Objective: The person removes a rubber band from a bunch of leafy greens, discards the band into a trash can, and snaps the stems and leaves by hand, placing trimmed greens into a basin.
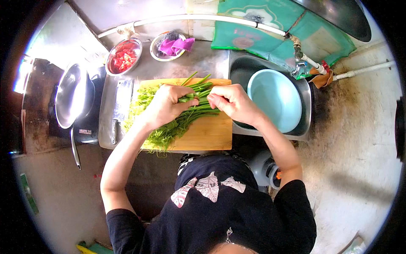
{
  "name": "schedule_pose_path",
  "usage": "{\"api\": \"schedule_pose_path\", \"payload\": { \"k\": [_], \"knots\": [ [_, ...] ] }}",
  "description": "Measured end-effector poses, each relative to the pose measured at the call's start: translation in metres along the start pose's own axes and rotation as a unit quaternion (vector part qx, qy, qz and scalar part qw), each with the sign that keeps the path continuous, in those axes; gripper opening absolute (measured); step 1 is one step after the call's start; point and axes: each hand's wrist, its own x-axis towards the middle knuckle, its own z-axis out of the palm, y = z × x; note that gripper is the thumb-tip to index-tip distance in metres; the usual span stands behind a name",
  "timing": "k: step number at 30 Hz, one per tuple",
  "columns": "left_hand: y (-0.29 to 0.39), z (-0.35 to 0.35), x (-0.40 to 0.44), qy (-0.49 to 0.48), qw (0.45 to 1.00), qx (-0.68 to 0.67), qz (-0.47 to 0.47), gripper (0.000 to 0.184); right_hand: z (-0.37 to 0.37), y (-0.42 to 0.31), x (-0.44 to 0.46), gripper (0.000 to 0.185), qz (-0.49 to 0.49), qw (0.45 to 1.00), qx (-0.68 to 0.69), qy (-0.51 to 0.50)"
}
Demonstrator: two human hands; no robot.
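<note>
A bunch of leafy green stalks (169,131) lies across a wooden cutting board (215,135), leaves to the left and bare stems to the right. Over the bunch, my left hand (171,103) is closed around several stems. My right hand (231,101) is pinched at the stem ends, just to the right of the left hand. Whatever sits between its fingertips is mostly hidden. Left of the board, a cleaver (122,101) lies flat with its dark handle toward me.
A metal bowl of chopped red pieces (123,58) and a bowl with a purple cloth (175,46) stand behind the board. On the right, a light blue basin (275,101) sits in the sink (308,106) below a tap (299,67). A frying pan (72,97) rests at left.
</note>
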Motion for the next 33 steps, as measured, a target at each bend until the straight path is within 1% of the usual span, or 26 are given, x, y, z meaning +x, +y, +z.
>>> {"api": "schedule_pose_path", "payload": {
  "k": [1,3,4,5,7,9,11,12,14,18,20,21,23,25,27,28,29,30,31,33],
  "knots": [
    [0.001,-0.002,-0.001,-0.009,1.000,0.001,-0.014,0.021,0.003,0.004,-0.001,0.028,0.001,1.000,0.000,0.000],
    [0.000,-0.003,0.000,-0.019,0.999,0.002,-0.026,0.021,0.015,0.015,-0.006,0.029,0.061,0.979,0.195,0.007],
    [0.000,-0.003,-0.001,-0.011,1.000,-0.015,-0.011,0.021,0.020,0.014,-0.008,0.027,0.062,0.958,0.279,0.012],
    [-0.001,-0.003,-0.002,-0.004,0.999,-0.034,0.002,0.021,0.024,0.016,-0.008,0.027,0.062,0.958,0.280,0.012],
    [-0.001,-0.002,-0.002,0.004,0.999,-0.034,-0.003,0.021,0.034,0.022,-0.011,0.026,0.049,0.920,0.386,0.044],
    [0.001,-0.003,-0.002,0.014,0.999,-0.035,-0.005,0.021,0.040,0.024,-0.011,0.025,0.035,0.913,0.404,0.053],
    [0.008,-0.008,0.000,-0.007,0.999,-0.026,-0.021,0.021,0.045,0.022,-0.011,0.023,0.033,0.877,0.473,0.080],
    [0.009,-0.008,0.000,-0.008,0.999,-0.027,-0.021,0.021,0.047,0.024,-0.010,0.023,0.034,0.877,0.473,0.080],
    [0.010,-0.008,0.000,-0.006,0.999,-0.038,-0.035,0.021,0.050,0.028,-0.009,0.021,-0.002,0.839,0.538,0.079],
    [0.016,-0.011,-0.001,-0.021,0.997,-0.033,-0.061,0.021,0.045,0.025,-0.012,0.020,-0.014,0.825,0.561,0.063],
    [0.014,-0.012,-0.001,-0.007,1.000,-0.027,-0.009,0.020,0.032,0.014,-0.017,0.021,0.042,0.917,0.395,0.039],
    [0.012,-0.012,-0.002,-0.006,1.000,-0.027,-0.009,0.020,0.026,0.011,-0.017,0.021,0.043,0.917,0.394,0.038],
    [0.009,-0.013,-0.003,-0.056,0.997,0.056,0.005,0.017,0.016,0.008,-0.011,0.021,0.065,0.965,0.253,-0.017],
    [0.008,-0.010,-0.002,-0.057,0.996,0.059,0.021,0.018,0.014,0.004,-0.008,0.020,0.071,0.967,0.246,-0.014],
    [0.009,-0.007,-0.001,-0.060,0.996,0.060,0.037,0.018,0.011,-0.004,-0.005,0.018,0.030,0.997,0.058,-0.033],
    [0.009,-0.007,-0.001,-0.061,0.995,0.067,0.029,0.019,0.012,-0.002,-0.004,0.018,0.030,0.997,0.058,-0.032],
    [0.010,-0.007,0.000,-0.062,0.995,0.074,0.021,0.020,0.014,0.001,-0.002,0.017,-0.034,0.999,-0.039,0.006],
    [0.010,-0.007,-0.001,-0.062,0.995,0.073,0.020,0.020,0.015,0.004,-0.002,0.017,-0.098,0.985,-0.135,0.044],
    [0.010,-0.007,-0.001,-0.056,0.996,0.071,0.023,0.019,0.016,0.006,-0.003,0.017,-0.098,0.985,-0.134,0.044],
    [0.011,-0.009,-0.001,-0.050,0.996,0.069,0.025,0.019,0.016,0.009,-0.004,0.018,-0.123,0.984,-0.097,0.080]
  ]
}}
